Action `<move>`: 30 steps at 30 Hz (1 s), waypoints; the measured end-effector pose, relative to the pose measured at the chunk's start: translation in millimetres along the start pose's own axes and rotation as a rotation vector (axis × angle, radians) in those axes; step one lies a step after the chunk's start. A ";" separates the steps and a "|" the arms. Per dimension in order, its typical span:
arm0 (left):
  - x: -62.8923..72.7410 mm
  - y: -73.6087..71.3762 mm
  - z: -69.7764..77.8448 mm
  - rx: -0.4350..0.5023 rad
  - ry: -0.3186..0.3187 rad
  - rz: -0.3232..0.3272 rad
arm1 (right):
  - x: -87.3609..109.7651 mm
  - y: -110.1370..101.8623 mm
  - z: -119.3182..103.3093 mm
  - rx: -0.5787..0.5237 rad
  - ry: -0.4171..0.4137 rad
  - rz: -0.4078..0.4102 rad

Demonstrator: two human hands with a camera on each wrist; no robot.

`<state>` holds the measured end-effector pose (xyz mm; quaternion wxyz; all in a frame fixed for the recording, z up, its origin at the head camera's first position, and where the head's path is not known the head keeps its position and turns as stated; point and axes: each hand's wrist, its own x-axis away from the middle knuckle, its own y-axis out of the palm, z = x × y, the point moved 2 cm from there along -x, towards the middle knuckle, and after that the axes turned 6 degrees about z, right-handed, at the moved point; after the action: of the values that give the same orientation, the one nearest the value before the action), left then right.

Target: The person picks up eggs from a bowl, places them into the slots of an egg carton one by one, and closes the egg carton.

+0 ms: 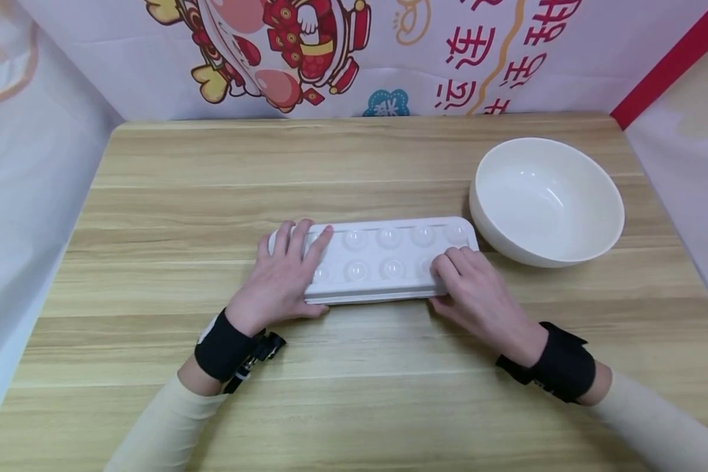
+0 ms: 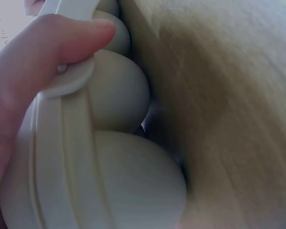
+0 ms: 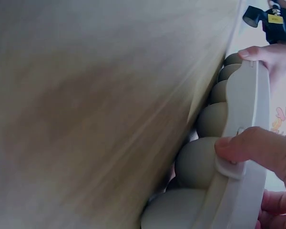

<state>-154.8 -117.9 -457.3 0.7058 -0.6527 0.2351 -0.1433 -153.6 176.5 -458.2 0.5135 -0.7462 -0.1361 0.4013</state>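
A white ice ball mold (image 1: pixel 374 269), long and flat with two rows of round domes on top, lies near the middle of the table. My left hand (image 1: pixel 280 278) grips its left end, fingers spread over the top and thumb along the front edge. At the other end, my right hand (image 1: pixel 478 295) holds the front right corner with curled fingers. In the right wrist view, my right thumb (image 3: pixel 243 145) presses on a small tab at the rim. Rounded cups (image 2: pixel 133 176) bulge under the rim in the left wrist view, close to the tabletop.
A large white bowl (image 1: pixel 545 203) stands at the back right, right beside the mold's right end. The wood-grain table (image 1: pixel 212 164) ends at a printed cloth backdrop (image 1: pixel 413 59) behind. White cloth walls (image 1: pixel 41 131) flank the table on both sides.
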 end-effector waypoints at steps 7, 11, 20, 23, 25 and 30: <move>-1.5 1.3 1.6 0.008 -0.002 -0.025 | 2.3 -1.2 -1.5 0.006 0.016 0.012; -2.5 1.8 1.1 0.021 -0.006 -0.032 | 2.8 -1.5 -2.4 0.001 0.031 0.012; -3.4 6.2 -3.1 0.070 -0.022 -0.071 | 4.4 3.1 -3.7 -0.024 0.057 -0.001; -3.8 8.3 -4.4 0.080 -0.025 -0.077 | -0.3 2.1 -2.7 -0.049 0.098 -0.038; -4.6 9.7 -5.7 0.080 -0.023 -0.080 | -4.9 -0.2 -1.7 -0.068 0.134 -0.072; -7.7 8.9 -9.4 0.111 -0.022 -0.123 | -20.2 -6.9 -0.6 -0.112 0.172 -0.091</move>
<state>-167.1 -121.1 -465.3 0.7334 -0.6272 0.1785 -0.1922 -164.6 166.7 -442.8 0.4984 -0.7984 -0.1477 0.3039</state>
